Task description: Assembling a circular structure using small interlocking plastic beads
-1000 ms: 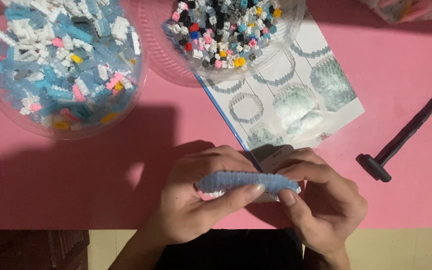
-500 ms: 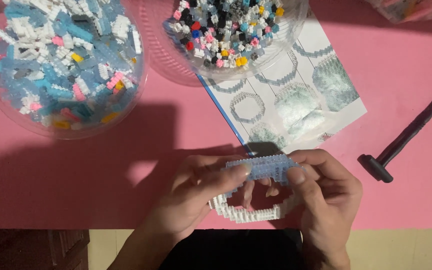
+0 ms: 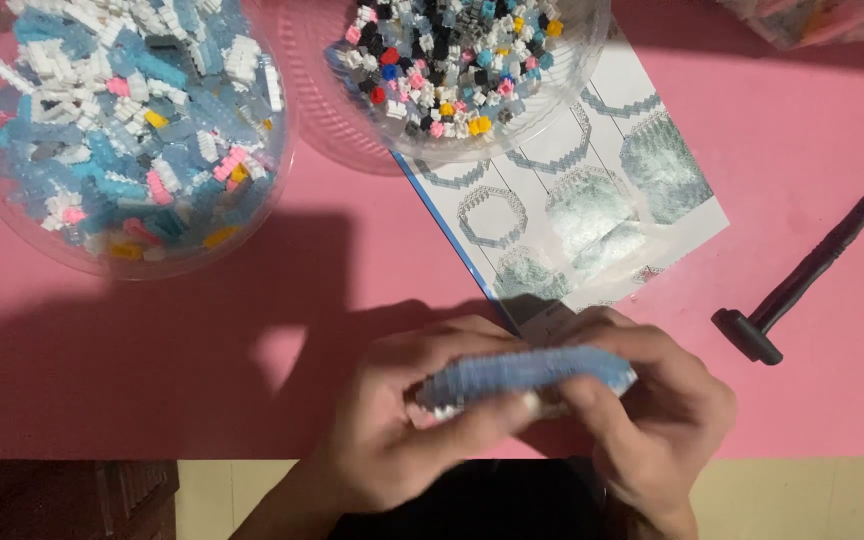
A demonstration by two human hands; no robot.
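While both hands, left hand [image 3: 392, 420] and right hand [image 3: 652, 420], clasp the pale-blue brick-built plastic strip [image 3: 527, 375] below the printed instruction sheet [image 3: 592, 200], assembly is judged under way; pressing calls for even pressure.

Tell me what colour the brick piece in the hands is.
The brick piece is light blue with a white underside, seen in the head view.

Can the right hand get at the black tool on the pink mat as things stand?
Probably not at once: the right hand and left hand both grip the blue brick piece. The black tool lies apart, uncovered, on the pink mat.
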